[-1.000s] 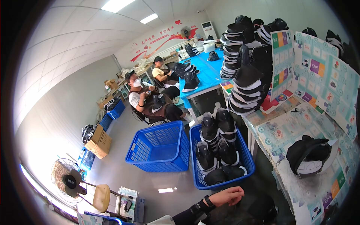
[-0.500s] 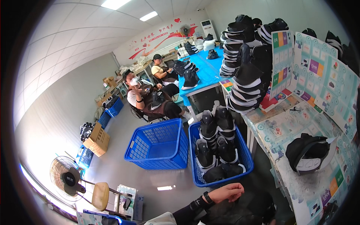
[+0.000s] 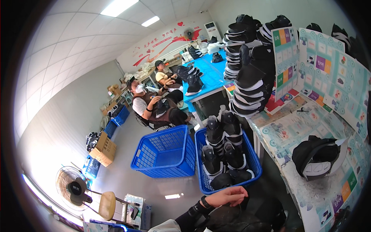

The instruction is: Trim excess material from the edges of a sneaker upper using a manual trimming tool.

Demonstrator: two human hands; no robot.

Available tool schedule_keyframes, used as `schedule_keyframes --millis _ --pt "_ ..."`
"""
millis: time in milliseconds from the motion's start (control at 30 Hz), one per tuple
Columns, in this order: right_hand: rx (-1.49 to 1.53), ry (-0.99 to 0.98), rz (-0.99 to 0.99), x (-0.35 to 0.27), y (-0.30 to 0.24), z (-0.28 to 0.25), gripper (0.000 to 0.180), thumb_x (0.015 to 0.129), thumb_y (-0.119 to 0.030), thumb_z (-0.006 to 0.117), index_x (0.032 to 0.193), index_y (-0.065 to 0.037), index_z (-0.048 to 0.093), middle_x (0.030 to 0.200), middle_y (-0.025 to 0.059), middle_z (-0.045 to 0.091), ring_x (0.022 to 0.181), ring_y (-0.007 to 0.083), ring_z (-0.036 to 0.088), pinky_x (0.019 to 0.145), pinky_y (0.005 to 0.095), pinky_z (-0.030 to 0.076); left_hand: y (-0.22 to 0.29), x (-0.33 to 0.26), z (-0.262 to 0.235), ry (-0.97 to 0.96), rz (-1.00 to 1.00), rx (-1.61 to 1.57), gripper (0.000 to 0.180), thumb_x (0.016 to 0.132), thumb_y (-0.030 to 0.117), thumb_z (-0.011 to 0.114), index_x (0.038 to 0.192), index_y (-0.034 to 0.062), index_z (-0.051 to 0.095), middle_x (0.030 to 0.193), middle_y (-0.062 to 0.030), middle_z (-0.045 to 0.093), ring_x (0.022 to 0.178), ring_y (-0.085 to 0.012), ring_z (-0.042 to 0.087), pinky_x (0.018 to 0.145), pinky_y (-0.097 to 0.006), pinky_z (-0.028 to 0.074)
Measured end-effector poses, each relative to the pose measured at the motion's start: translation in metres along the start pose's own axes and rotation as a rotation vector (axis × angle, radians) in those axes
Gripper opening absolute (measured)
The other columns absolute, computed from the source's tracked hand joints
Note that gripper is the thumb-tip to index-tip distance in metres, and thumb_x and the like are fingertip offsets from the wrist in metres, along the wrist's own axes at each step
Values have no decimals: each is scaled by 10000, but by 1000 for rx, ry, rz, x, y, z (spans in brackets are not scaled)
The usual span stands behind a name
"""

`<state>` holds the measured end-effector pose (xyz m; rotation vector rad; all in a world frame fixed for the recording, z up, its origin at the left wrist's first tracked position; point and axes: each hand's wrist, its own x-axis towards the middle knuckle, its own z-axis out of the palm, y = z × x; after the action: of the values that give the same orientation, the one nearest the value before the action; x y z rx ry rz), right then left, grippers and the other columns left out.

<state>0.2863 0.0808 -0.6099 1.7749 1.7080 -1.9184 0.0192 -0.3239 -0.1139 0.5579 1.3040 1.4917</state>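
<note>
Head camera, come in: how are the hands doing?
Left hand curled near a black piece, grip unclear. Right hand out of view. Loaded blue basket just beyond.

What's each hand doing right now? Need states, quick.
Left hand: fingers loosely curled, pictured near the blue rectangular plastic basket filled with black-and-white shoes; can't tell if it holds anything.
Right hand: not in view.

A shoe-making workshop
Tall stacks of black-and-white shoe uppers point(image 3: 251, 79) crowd the right; more fill a rectangular blue plastic basket point(image 3: 254, 154) near a worktable point(image 3: 266, 118) covered in teal-patterned sheets point(image 3: 280, 134). Farther off, a person point(image 3: 149, 101) in a brown cloth apron point(image 3: 166, 117) sits beside a long blue-topped table point(image 3: 213, 74).
</note>
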Motion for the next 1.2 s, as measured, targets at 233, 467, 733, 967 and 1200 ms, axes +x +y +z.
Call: schedule_keyframes --millis 233,467,733,967,1200 --pt "-5 -2 1 0 0 -5 243 1010 -218 634 1144 -21 682 1101 141 714 1001 331 673 900 486 549 22 -7 2 -3 74 47 246 1129 245 563 1279 54 600 896 16 581 770 -70 525 697 -234 446" --pt "-23 4 -5 -4 1 -10 239 1014 -208 632 1159 -24 682 1116 146 718 1014 334 676 915 483 550 12 0 4 -32 58 20 231 1123 254 580 1268 76 600 905 36 576 757 -42 521 665 -211 425" --pt "-66 14 -25 -5 -11 -11 235 1019 -197 631 1176 -28 681 1134 152 722 1028 338 679 932 479 550 22 -5 -4 -29 91 54 238 1132 244 555 1276 60 600 909 23 581 782 -63 527 713 -230 443" --pt "-168 34 -67 -8 -13 -21 234 1022 -187 629 1190 -32 680 1149 157 725 1041 341 682 947 476 550 57 -49 2 -4 217 139 397 1111 216 558 1453 17 535 1018 -28 633 849 -93 575 742 -241 466" --pt "-652 88 -314 -31 23 -66 233 1026 -177 628 1204 -36 679 1165 162 728 1054 344 684 962 473 551 113 -118 -3 226 853 141 488 1114 362 532 973 -46 760 783 -97 654 623 -135 527 602 -284 409"
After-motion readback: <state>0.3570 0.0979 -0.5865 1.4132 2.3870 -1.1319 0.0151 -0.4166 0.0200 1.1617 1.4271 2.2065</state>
